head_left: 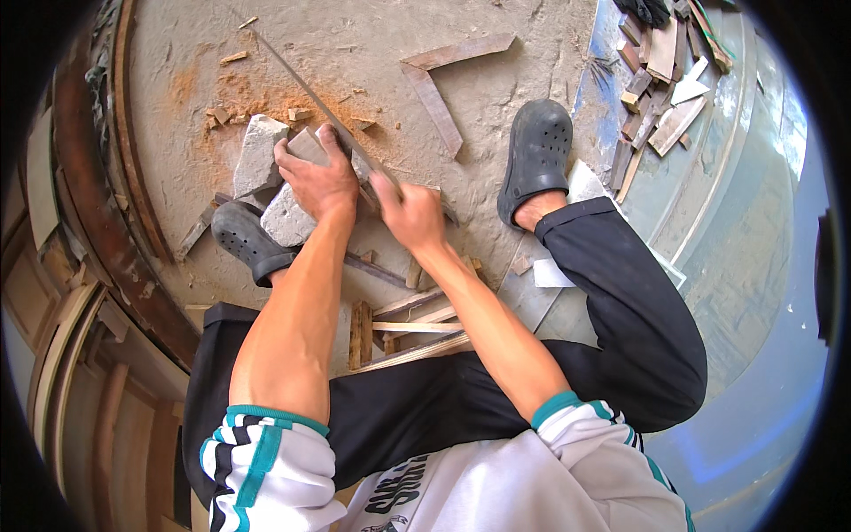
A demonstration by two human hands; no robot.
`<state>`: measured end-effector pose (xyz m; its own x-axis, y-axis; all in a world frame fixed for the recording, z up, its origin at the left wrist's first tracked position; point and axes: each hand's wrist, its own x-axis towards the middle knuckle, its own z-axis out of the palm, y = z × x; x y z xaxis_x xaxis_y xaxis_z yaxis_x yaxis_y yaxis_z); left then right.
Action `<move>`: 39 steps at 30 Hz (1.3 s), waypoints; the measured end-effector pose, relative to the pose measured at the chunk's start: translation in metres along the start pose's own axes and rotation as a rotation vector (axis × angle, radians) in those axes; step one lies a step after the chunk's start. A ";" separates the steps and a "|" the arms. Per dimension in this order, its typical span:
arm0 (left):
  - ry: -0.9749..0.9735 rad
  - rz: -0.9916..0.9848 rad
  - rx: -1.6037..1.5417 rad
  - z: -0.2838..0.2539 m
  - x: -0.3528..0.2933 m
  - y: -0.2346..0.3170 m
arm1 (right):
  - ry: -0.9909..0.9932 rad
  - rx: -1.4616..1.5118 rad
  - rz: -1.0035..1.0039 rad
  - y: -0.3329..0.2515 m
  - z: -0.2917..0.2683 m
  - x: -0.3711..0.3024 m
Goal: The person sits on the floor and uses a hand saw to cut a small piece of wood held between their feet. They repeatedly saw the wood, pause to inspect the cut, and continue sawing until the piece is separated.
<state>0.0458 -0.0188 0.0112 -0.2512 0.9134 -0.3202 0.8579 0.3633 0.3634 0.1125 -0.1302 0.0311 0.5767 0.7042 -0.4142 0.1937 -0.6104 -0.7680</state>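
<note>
My left hand (317,180) presses down on a small wooden piece (307,144) that rests on grey stone blocks (259,158). My right hand (409,213) grips the handle end of a long thin saw blade (306,84), which runs up and to the left across the wooden piece beside my left fingers. Orange sawdust (232,89) lies on the concrete floor behind the blocks. My left foot in a dark clog (246,239) is braced against a stone block; my right clog (534,158) stands to the right.
An L-shaped wooden frame piece (436,89) lies on the floor ahead. Wood strips (409,324) lie between my legs. A heap of offcuts (660,75) sits at the upper right. Curved wooden mouldings (115,204) run along the left.
</note>
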 end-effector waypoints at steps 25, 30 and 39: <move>-0.011 -0.003 0.004 -0.002 -0.002 0.002 | -0.012 0.070 0.102 0.037 -0.011 -0.052; -0.004 -0.003 -0.006 -0.002 -0.002 0.000 | -0.028 -0.027 0.112 0.003 -0.014 -0.022; -0.017 -0.021 -0.027 -0.003 -0.002 0.002 | 0.006 -0.046 0.283 0.061 -0.026 -0.073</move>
<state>0.0467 -0.0193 0.0156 -0.2612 0.9022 -0.3431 0.8398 0.3877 0.3801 0.1027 -0.2282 0.0277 0.6177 0.5013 -0.6059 0.0603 -0.7984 -0.5991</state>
